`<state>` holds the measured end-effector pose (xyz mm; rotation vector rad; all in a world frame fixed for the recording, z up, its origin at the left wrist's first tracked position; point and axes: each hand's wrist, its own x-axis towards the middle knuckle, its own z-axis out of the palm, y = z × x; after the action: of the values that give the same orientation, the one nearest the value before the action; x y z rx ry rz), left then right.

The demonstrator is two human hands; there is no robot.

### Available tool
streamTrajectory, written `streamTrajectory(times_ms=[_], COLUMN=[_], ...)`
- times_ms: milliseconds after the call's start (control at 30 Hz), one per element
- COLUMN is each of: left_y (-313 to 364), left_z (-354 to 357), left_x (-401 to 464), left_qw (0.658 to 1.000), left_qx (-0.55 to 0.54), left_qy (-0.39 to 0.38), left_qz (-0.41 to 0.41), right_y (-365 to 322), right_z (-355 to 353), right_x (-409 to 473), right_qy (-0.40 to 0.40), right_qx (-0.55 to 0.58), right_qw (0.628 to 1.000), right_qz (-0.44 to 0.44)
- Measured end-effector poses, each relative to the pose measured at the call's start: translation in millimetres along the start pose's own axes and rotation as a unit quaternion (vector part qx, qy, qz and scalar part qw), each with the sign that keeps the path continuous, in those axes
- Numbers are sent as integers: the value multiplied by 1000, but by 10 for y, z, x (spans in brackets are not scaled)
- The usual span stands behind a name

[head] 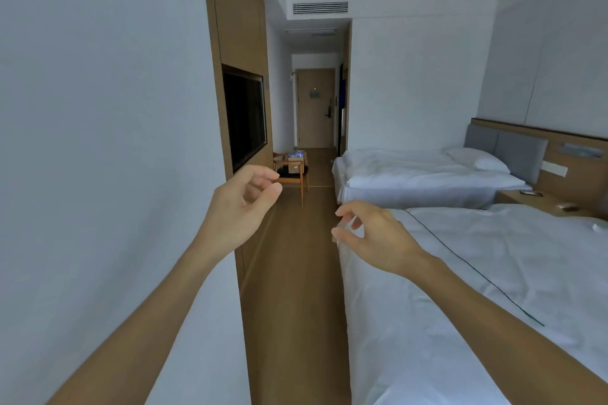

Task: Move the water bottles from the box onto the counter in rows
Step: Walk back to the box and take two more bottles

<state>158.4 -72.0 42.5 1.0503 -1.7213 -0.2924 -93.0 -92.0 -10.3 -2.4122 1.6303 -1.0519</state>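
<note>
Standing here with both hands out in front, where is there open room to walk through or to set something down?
The wooden floor aisle between the wood wall panel and the near bed is bare up to the chair. That chair is crowded with a box. The near bed's sheet is open apart from a thin cord. The left hand and right hand hold nothing.

two white beds (427, 174) right, wooden floor (296, 306), wall tv (245, 117) left (door (315, 108) far back).

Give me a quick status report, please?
Left hand and right hand raised, loosely curled, holding nothing. Box far off on chair. Floor path unobstructed.
</note>
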Motion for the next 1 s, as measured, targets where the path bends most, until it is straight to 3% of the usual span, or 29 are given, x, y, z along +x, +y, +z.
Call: streamTrajectory(times_ms=[600,1000], left_y=[-1949,-3916], left_z=[1548,2417], left_x=[2789,4947], left_qw=[1000,1000], left_qx=[25,31], left_qy=[1,-3], left_qz=[-8,-3], right_y=[2168,3471], right_z=[981,2230], right_x=[3152,5494], right_qy=[-29,-45], right_qx=[20,13], right_qw=[999,999], right_qz=[-22,-17])
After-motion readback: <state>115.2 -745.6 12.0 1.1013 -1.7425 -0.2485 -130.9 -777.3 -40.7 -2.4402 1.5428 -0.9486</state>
